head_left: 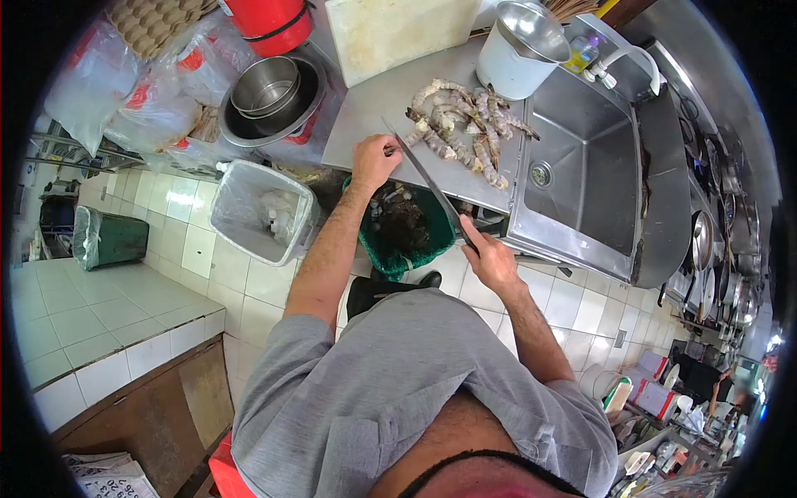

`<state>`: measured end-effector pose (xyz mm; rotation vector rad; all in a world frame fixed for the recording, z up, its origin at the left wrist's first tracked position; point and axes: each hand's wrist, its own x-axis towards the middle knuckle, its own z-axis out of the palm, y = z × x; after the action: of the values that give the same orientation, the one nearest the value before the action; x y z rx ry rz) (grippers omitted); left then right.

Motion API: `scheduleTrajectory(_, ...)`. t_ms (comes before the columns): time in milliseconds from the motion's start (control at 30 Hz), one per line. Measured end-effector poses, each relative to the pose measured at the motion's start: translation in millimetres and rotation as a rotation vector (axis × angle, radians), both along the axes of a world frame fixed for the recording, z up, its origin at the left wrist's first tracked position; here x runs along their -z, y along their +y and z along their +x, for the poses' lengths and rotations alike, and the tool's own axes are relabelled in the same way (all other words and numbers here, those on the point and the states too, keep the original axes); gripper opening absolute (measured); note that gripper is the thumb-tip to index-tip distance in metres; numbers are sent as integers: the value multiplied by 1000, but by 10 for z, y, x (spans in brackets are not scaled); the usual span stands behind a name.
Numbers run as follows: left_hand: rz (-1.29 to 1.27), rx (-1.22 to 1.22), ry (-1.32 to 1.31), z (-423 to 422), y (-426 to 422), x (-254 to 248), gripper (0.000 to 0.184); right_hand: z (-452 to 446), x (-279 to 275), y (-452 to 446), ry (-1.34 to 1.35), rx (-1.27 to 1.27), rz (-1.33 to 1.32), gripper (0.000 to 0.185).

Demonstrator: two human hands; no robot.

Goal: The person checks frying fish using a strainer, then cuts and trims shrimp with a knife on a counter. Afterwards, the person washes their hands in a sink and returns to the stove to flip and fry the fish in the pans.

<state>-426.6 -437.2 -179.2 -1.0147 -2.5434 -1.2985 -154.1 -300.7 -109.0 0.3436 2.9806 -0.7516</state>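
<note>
My right hand [493, 261] is wrapped around the dark handle of a long knife [432, 184]. The blade slants up and left across the counter edge, its tip beyond my left hand. My left hand [376, 160] is closed at the steel counter's [365, 112] front edge, beside the blade. A small dark bit shows at its fingertips, too small to name. Several large grey, banded prawns [448, 116] lie in a loose pile on the counter, right of the blade. Below the knife stands a green-lined bin [445, 241] with dark scraps inside.
A steel sink [573, 158] adjoins the counter on the right. A white bucket with a metal bowl [535, 29] stands behind the prawns, near a cutting board [394, 37]. At left are a grey bin [249, 187], stacked metal pots [266, 87] and plastic bags [154, 116].
</note>
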Motion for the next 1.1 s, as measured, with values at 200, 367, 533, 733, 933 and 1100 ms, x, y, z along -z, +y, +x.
scheduleTrajectory(200,-32,-28,264,32,-81,23,14,-51,-77,65,125,7,-22,60)
scheduleTrajectory(367,45,70,341,103,-182,47,14,128,-204,141,21,-5,63,61)
scheduleTrajectory(533,21,22,276,113,-165,59,17,141,-412,175,3,-50,145,62)
scheduleTrajectory(733,17,9,280,104,-157,75,17,89,-568,192,-87,-111,180,59)
scheduleTrajectory(933,0,2,280,85,-146,87,17,-141,-423,98,-27,-87,157,58)
scheduleTrajectory(1100,-4,23,239,101,-78,-90,19,-77,-358,93,61,-24,29,59)
